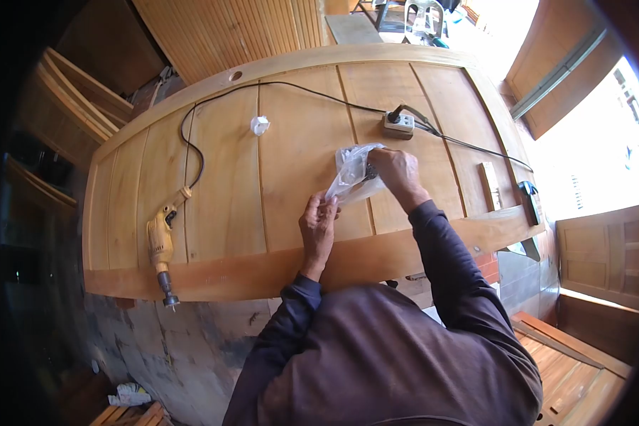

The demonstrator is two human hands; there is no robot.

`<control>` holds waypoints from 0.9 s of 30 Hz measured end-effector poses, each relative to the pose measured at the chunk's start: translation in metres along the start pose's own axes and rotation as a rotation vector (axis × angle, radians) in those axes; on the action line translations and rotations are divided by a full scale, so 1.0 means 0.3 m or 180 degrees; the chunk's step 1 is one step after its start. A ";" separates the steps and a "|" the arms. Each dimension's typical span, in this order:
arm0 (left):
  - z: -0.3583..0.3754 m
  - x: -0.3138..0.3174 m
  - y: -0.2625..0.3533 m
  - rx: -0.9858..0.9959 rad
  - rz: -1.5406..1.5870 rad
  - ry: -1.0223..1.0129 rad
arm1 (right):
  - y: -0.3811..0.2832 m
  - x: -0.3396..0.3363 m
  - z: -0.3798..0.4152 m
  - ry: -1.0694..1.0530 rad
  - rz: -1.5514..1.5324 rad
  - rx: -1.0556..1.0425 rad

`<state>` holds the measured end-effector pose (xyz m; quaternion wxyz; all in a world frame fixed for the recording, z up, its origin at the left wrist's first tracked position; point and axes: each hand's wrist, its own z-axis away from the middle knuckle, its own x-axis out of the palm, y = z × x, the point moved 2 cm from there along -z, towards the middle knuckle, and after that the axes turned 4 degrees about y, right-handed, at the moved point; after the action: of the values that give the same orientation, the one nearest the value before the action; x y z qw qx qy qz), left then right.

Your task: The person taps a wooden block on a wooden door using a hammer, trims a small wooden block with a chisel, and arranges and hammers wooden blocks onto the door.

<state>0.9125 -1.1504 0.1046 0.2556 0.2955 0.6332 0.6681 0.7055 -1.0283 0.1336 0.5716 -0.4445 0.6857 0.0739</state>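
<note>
Over the long, light-brown, panelled wooden door (224,192), on the near side of the white, boxy multi-socket (399,126): thin, clear plastic bag (348,176) held up btwn 2 bare hands; cannot tell if its underside touches the wood. L. hand (318,227) pinches bag's lower L. corner btwn thumb & fingers. R. hand (397,176) is curled at bag's R. end, fingertips partly hidden, so cannot tell if they grip film, contents or both. Small, dark contents (370,171) show next to R. fingers; exact form too small to tell. Handling (judged): bag v. light, limp, a bit slippery, apt to crumple & to tear if tugged; contents prob. hard, denser than film, liable to slide into the lowest fold. Best hold: 1 hand pinching a doubled corner, the other at the rim, w/ mouth uppermost vs. spills. Also on door: yellow, pistol-shaped power drill (160,238) at L., bit end at near edge; thin, black cord (305,88), drill to socket; crumpled white scrap (260,126), well apart from bag.
</note>
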 end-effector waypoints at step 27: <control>-0.015 0.052 0.016 0.0064 0.0028 -0.0416 | 0.073 0.033 0.093 0.0325 0.0380 0.0049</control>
<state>0.8986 -1.1427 0.1105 0.2905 0.3438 0.6205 0.6421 0.7109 -1.0036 0.1069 0.5339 -0.4016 0.7398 0.0798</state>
